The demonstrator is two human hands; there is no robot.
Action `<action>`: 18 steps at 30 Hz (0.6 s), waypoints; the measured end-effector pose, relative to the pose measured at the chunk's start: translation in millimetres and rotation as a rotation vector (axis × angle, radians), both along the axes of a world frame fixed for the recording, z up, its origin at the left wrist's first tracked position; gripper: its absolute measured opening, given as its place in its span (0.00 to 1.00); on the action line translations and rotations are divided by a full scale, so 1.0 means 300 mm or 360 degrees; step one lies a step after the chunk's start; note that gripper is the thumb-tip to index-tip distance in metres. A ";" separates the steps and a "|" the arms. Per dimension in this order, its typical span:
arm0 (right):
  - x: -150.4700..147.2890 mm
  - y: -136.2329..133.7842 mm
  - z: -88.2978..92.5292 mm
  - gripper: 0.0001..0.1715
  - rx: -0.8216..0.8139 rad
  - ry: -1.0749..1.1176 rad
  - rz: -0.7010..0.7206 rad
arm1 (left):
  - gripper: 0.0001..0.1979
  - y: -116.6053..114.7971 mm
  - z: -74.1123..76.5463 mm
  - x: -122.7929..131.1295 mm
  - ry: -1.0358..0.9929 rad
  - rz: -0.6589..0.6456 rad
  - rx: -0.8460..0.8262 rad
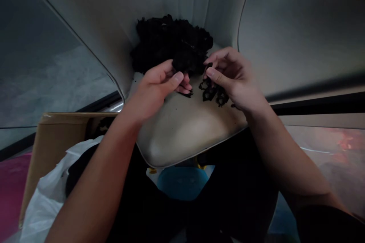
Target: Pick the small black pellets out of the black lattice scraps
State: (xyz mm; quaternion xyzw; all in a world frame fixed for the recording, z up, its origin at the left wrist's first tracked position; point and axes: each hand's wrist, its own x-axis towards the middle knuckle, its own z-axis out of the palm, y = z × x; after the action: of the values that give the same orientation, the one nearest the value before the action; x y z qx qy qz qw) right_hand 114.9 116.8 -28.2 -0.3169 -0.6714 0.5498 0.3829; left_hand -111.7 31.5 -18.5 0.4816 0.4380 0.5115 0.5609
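A heap of crinkled black pieces (171, 43), possibly dried fungus, sits at the back of a beige chair seat (188, 131), against the curved backrest (194, 0). My left hand (159, 87) pinches a black piece at the heap's front edge between thumb and fingers. My right hand (230, 78) holds a thin dark strip (209, 67) between thumb and forefinger. A smaller pile of loose black pieces (213, 92) lies on the seat beneath that hand. Specks and a small black scrap (187, 93) lie near my left fingers.
A cardboard box (57, 133) stands at lower left, with a white plastic bag (48, 193) spilling over its side. A pink object (11, 186) lies beyond it. A blue round object (182, 183) shows below the seat, between my dark-clothed legs (236, 182).
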 end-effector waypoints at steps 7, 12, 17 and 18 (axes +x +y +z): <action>0.069 0.061 0.002 0.19 -0.0057 -0.0334 0.0170 | 0.08 0.030 0.032 -0.008 -0.0021 0.0296 -0.0011; 0.169 0.121 0.030 0.09 0.0394 -0.0893 0.0299 | 0.10 0.059 0.041 -0.005 0.0002 0.0408 0.0196; 0.205 0.143 0.017 0.24 0.0764 -0.1002 -0.0015 | 0.11 0.052 0.024 0.000 0.0540 0.0385 0.0512; 0.195 0.139 0.011 0.23 0.0783 -0.1002 -0.0109 | 0.12 0.045 0.021 0.001 0.0648 0.0391 0.0514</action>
State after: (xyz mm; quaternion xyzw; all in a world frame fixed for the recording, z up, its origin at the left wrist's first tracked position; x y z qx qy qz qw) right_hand 173.3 158.4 -25.0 -0.3909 -0.8565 0.2354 0.2411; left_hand -111.5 45.1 -12.1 0.6008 0.5095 0.5316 0.3112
